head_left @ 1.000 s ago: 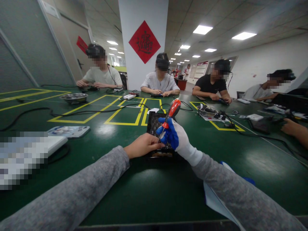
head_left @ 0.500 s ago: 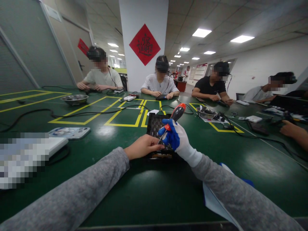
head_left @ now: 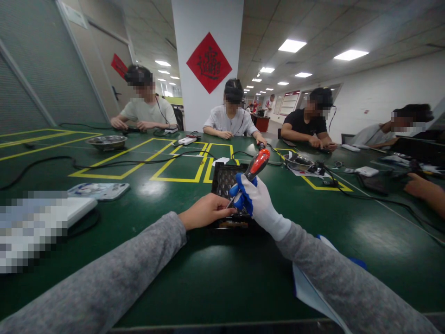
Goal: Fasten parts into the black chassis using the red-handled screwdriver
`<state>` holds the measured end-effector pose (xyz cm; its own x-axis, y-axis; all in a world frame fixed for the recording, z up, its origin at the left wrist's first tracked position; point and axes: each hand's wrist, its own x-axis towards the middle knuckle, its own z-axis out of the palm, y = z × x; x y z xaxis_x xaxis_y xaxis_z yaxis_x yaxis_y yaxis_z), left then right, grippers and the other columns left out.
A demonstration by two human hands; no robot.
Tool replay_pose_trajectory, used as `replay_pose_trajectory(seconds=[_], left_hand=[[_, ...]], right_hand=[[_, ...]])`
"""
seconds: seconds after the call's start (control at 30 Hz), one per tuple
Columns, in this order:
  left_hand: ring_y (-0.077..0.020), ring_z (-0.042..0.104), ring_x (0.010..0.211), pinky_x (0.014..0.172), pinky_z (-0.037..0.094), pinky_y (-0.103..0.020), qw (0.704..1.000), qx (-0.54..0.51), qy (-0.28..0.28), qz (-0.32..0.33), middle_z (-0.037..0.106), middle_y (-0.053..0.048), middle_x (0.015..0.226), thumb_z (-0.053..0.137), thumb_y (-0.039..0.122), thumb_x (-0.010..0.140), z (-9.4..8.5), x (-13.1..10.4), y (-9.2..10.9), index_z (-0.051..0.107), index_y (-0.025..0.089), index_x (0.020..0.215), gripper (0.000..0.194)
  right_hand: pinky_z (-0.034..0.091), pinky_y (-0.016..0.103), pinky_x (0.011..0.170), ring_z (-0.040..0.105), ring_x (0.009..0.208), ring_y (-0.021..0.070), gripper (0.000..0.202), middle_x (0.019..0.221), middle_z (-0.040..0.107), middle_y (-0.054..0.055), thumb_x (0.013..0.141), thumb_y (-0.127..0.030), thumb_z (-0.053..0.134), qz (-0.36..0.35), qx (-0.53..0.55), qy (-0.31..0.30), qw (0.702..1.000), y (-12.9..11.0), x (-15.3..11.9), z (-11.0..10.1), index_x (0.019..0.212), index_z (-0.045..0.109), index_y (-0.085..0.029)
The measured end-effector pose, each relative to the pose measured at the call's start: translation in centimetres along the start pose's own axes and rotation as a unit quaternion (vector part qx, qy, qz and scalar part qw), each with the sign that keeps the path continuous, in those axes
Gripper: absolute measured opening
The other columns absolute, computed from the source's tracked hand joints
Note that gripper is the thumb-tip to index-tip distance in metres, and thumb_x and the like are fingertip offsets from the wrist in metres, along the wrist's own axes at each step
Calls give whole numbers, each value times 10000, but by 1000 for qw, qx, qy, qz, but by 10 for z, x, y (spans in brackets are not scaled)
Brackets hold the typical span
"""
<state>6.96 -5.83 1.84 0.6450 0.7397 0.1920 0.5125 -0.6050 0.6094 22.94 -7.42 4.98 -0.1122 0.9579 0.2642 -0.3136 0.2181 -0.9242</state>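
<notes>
My right hand point(head_left: 261, 200), in a white glove with blue fingers, grips a screwdriver point(head_left: 257, 165) with a red and black handle. The tool slants, handle up to the right, its shaft running down toward my left fingertips. My left hand point(head_left: 204, 211) is bare. Its thumb and fingers are pinched together by the screwdriver's lower end; whatever lies between them is too small to make out. Both hands are over an open black case point(head_left: 219, 175) with a studded inner panel. My right hand hides part of that panel.
At left lie a phone point(head_left: 99, 190) and a white box-shaped object point(head_left: 81, 211). A spare glove point(head_left: 313, 287) is under my right forearm. Metal bowls point(head_left: 107, 143) and black cables point(head_left: 153, 162) lie farther off. Several people sit across the green table point(head_left: 215, 283); another person's hand point(head_left: 424, 190) is at right.
The screwdriver's handle has turned and moved slightly right as my right fingers shifted around it. My left hand stays in place. The person opposite has moved a hand toward the right.
</notes>
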Motion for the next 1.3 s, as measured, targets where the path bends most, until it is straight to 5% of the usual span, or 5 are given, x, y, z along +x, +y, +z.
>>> replay_pose_trajectory(seconds=[0.2,0.47,0.6,0.77,1.3], left_hand=[[-65,322,505,487,251,-203,1000,-18,-12,6,381,42,553,437,519,827,-1,0,1,444,142,586,447],[-76,359,523,499,261,-207,1000,-20,-7,1,421,33,566,453,528,810,-2,0,4,508,135,616,442],[-75,328,515,506,239,-220,999,7,36,2,362,39,542,429,509,830,0,-2,6,424,146,566,450],[-80,303,512,530,224,-247,994,47,98,7,332,29,534,301,423,897,5,-2,6,334,153,532,456],[-72,290,513,520,220,-230,991,13,129,11,289,44,538,365,374,881,7,-1,5,296,158,534,414]], right_hand=[[465,194,422,557,455,81,445,688,647,13,782,-495,536,47,91,-64,993,6,8,-7,1070,559,-157],[442,183,399,540,436,74,391,668,633,-10,747,-478,595,11,15,-39,999,3,2,0,990,547,-175],[386,160,369,476,392,52,337,598,594,-40,750,-490,583,-70,-14,81,994,1,2,-3,868,493,-187],[419,165,445,496,461,47,362,668,591,-43,736,-499,578,-149,-70,255,953,7,16,-19,916,477,-202],[444,189,471,521,485,65,378,668,599,-38,718,-512,583,-80,-103,178,975,18,24,-22,904,499,-193]])
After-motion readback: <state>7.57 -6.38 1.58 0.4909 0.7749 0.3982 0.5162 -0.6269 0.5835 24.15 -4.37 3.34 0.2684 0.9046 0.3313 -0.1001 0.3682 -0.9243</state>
